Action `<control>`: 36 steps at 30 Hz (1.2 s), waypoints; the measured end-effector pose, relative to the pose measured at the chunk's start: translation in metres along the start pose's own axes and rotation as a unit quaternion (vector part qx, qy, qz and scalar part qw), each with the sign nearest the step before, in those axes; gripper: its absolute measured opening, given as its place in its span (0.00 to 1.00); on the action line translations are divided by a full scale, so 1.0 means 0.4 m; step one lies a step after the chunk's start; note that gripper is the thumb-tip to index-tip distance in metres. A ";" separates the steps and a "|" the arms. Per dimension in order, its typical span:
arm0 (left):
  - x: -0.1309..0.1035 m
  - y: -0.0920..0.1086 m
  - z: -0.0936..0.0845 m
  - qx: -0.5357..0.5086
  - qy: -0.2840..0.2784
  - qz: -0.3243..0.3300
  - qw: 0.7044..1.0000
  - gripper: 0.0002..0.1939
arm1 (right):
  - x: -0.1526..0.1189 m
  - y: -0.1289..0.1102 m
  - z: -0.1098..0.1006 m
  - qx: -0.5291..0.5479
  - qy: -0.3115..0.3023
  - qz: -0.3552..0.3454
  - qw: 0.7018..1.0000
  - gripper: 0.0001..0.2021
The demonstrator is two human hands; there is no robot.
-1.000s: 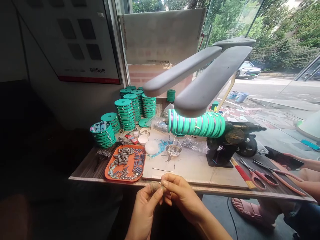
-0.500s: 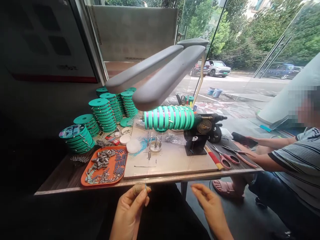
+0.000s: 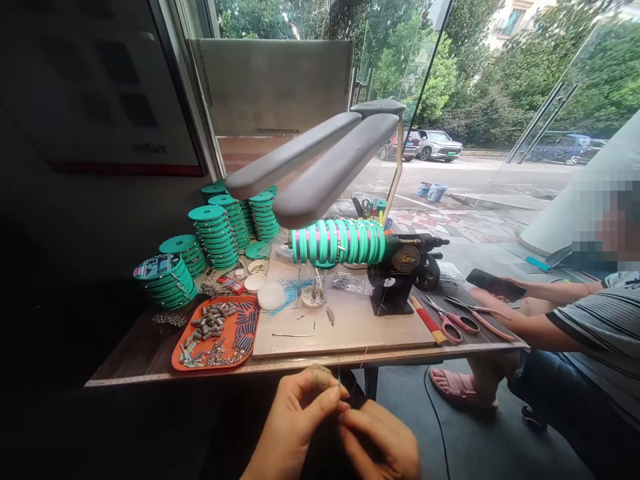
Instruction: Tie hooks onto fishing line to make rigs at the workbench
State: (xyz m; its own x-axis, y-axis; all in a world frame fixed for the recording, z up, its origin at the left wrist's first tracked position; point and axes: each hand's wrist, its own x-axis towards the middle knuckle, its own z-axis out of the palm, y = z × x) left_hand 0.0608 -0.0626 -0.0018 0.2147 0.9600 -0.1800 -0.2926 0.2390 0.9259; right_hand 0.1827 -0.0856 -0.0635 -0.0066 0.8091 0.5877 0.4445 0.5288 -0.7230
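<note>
My left hand [image 3: 305, 413], one finger wrapped in tan tape, pinches a small thin bluish piece [image 3: 339, 379] just in front of the table edge. Fingertips of my right hand [image 3: 383, 437] meet it from the right, closed together; whatever lies between them is too small to make out. Beyond them on the pale board [image 3: 295, 343] stands a black winding machine [image 3: 395, 283] carrying a row of green spools [image 3: 340, 241]. A small grey weight [image 3: 331, 316] lies below the spools, beside a round dish [image 3: 313, 297] of small parts.
An orange tray [image 3: 215, 333] holds metal weights and small fittings. Stacked green spools [image 3: 215, 237] stand at the back left. Scissors [image 3: 453, 327] and pliers [image 3: 483, 310] lie at the right. A lamp [image 3: 325, 167] hangs overhead. A seated person [image 3: 590, 320] holds a phone [image 3: 496, 284].
My left hand has moved right, and my right hand has come in to meet it, its fingers closing. The grey weight has shifted right on the board. The view has shifted slightly.
</note>
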 end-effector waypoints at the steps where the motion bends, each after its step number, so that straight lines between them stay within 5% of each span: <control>1: 0.006 0.001 0.001 -0.003 -0.006 -0.011 1.000 0.10 | 0.003 0.010 0.011 0.012 0.005 -0.038 0.999 0.11; 5: 0.022 -0.003 -0.003 -0.024 0.005 -0.028 0.999 0.11 | -0.005 0.055 0.023 0.074 0.009 -0.082 0.994 0.13; 8: 0.030 -0.016 -0.011 0.005 0.033 0.002 0.999 0.12 | 0.001 0.065 -0.003 0.096 -0.054 0.083 0.990 0.13; 12: 0.046 -0.037 -0.013 0.066 0.094 0.037 0.993 0.14 | 0.065 0.064 -0.032 0.129 -0.148 0.258 0.946 0.23; 22: 0.077 -0.022 -0.011 0.187 0.053 0.043 0.980 0.15 | 0.175 0.039 -0.045 0.146 -0.204 0.243 0.937 0.23; 25: 0.071 -0.010 -0.010 0.206 0.045 0.085 0.974 0.12 | 0.189 0.041 -0.056 0.220 -0.244 0.312 0.892 0.24; 29: 0.053 -0.013 -0.001 0.250 0.062 0.150 0.955 0.11 | 0.214 0.036 -0.050 0.365 -0.280 0.404 0.791 0.22; 34: 0.049 -0.036 -0.002 0.344 0.093 0.272 0.894 0.07 | 0.236 0.024 -0.033 0.486 -0.282 0.426 0.709 0.17; 36: 0.054 -0.040 -0.001 0.301 0.098 0.271 0.909 0.06 | 0.239 0.023 -0.027 0.521 -0.280 0.416 0.691 0.16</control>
State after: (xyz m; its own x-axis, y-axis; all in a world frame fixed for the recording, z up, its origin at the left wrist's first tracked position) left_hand 0.0698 -0.0456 -0.0207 0.0029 0.9344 0.3562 0.2700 -0.3437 0.8994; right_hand 0.1957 -0.0063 -0.0099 -0.6127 0.7620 -0.2095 -0.3811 -0.5172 -0.7663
